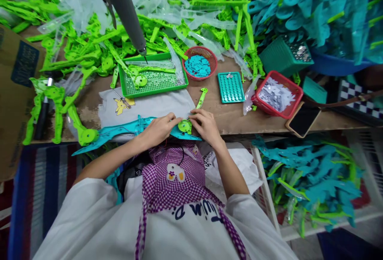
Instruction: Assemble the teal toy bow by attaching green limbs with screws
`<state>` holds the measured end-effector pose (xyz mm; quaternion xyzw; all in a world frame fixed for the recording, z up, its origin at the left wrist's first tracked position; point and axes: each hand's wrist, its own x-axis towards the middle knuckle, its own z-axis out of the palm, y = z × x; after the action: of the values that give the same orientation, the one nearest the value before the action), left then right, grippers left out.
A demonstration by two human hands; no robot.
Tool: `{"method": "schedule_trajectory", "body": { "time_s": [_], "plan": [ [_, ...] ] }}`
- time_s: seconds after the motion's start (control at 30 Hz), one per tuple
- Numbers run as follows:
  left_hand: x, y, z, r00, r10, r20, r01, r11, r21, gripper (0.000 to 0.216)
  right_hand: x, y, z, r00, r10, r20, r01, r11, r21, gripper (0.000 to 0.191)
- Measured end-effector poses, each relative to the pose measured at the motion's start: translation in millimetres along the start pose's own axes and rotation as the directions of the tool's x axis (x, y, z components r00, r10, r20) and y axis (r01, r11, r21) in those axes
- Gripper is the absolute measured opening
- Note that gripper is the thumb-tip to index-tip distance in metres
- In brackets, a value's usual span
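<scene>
A long blue plastic sword-shaped part [115,131] lies across the table's front edge, partly on a grey cloth [109,110]. On its right end sits a round green plastic piece [185,126]. My left hand [163,127] rests on the blue part, its thumb and fingers pinched close to the green piece. From the other side my right hand [206,123] pinches at that piece's upper right edge; the fingertips cover what they hold. A small green lever-like part [202,97] lies just beyond my right fingers.
A grey power screwdriver [128,16] hangs over a green tray [154,90]. Behind are a red basket of blue pieces [206,77], a teal tray [231,88] and heaped green parts [98,48]. To the right are a red basket [277,94] and a phone [302,120].
</scene>
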<state>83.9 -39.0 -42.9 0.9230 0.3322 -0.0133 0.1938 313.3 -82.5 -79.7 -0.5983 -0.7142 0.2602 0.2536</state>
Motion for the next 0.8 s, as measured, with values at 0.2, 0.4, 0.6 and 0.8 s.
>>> {"method": "schedule_trajectory", "body": {
  "time_s": [0.2,0.4,0.6,0.8],
  "plan": [
    [-47,-4,14,0.983,0.006,-0.181,-0.020,0.997,-0.078,0.033,0,0,2,1.000,-0.028,-0.004,0.028,0.999,0.023,0.022],
    [-49,-6,7,0.995,0.041,-0.089,-0.044,0.999,-0.024,0.031,0,-5,4,1.000,0.018,-0.006,-0.018,1.000,0.025,0.021],
    [-31,-7,-10,0.998,0.035,0.057,-0.042,0.993,0.115,0.026,-6,-18,10,0.998,-0.005,-0.063,0.002,0.999,-0.054,0.026],
    [-22,-7,-12,0.994,0.045,0.101,-0.056,0.993,0.107,0.026,-22,-30,28,0.988,-0.154,0.017,0.155,0.985,-0.082,0.029]
  ]
}}
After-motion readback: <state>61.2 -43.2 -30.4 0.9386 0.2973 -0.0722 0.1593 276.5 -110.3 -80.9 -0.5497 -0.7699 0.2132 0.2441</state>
